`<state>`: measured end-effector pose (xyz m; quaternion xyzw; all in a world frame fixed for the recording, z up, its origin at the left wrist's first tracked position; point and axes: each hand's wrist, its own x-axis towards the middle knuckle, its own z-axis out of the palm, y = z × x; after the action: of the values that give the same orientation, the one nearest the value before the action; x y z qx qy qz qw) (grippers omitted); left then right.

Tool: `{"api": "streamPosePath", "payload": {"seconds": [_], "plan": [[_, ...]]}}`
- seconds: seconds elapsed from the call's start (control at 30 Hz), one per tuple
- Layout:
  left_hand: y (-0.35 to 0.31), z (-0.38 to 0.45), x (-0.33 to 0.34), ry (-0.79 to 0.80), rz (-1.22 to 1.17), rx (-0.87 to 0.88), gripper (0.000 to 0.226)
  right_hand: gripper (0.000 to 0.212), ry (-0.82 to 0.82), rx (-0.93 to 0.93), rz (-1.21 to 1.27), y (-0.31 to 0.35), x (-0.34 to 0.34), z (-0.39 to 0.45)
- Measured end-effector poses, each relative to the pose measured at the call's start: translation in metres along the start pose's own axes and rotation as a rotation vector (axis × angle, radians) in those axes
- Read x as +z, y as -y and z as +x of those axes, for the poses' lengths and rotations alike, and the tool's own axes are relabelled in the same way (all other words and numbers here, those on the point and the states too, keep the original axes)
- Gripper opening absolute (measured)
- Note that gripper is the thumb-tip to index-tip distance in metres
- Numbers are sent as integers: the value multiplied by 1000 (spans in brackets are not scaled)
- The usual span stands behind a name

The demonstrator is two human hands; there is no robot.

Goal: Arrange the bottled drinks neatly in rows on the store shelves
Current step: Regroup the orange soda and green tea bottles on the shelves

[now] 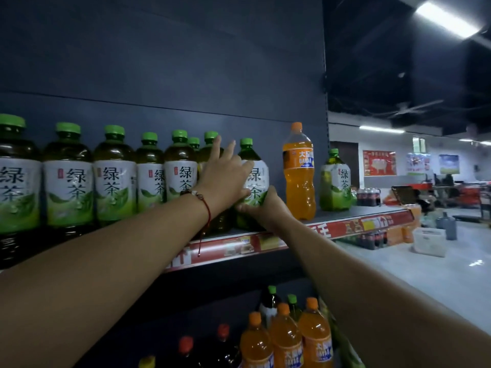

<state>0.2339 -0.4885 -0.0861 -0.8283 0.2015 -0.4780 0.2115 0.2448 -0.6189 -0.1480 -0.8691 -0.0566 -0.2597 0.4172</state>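
Forearms: both raised to upper shelf (pixel 353 208).
L hand (pixel 221 176): fingers spread, flat on green tea btl (pixel 253 181).
R hand (pixel 261 205): grips btl base.
Risk: shove may topple orange soda btl (pixel 299 173) just beside.

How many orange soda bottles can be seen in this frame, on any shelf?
4. One orange soda bottle stands alone on the upper shelf, right of the hands. Three more cluster on the lower shelf; others may be hidden behind them.
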Motion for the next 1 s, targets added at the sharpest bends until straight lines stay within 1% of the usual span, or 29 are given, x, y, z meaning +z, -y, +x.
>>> {"api": "streamPosePath", "payload": {"seconds": [0.03, 0.13, 0.23, 0.33, 0.4, 0.47, 0.53, 0.6, 0.67, 0.73, 0.83, 0.87, 0.93, 1.0], "plan": [[0, 2, 4, 11, 40, -11, 67, 68, 42, -6, -82, 0, 1, 4], [-1, 4, 12, 52, 147, -38, 62, 70, 45, 4, -208, -2, 6, 15], [-8, 4, 15, 49, 169, -66, 52, 60, 53, -3, -282, -3, 9, 22], [-13, 3, 21, 33, 181, -79, 56, 45, 77, -60, -375, 0, 5, 19], [-12, 1, 24, 11, 185, -68, 60, 43, 87, -88, -427, 1, 1, 15], [-12, -5, 24, -20, 160, -49, 58, 46, 82, -100, -452, 1, -5, 8], [-16, -15, 22, -63, 79, -43, 57, 57, 63, -152, -503, -2, -14, -4], [-22, -32, 19, -123, -43, -32, 57, 66, 47, -267, -627, -7, -27, -22], [-32, -53, 17, -168, -181, -17, 57, 67, 38, -387, -729, -15, -43, -47], [-45, -77, 17, -197, -281, -7, 57, 65, 39, -440, -799, -29, -57, -74], [-78, -108, 17, -256, -422, 30, 51, 66, 65, -419, -874, -63, -70, -112], [-95, -120, 19, -250, -477, 48, 50, 68, 89, -389, -898, -79, -72, -124], [-124, -140, 25, -198, -571, 66, 49, 70, 115, -351, -929, -109, -73, -141], [-159, -157, 36, -90, -664, 72, 51, 71, 155, -310, -956, -144, -72, -155]]}}
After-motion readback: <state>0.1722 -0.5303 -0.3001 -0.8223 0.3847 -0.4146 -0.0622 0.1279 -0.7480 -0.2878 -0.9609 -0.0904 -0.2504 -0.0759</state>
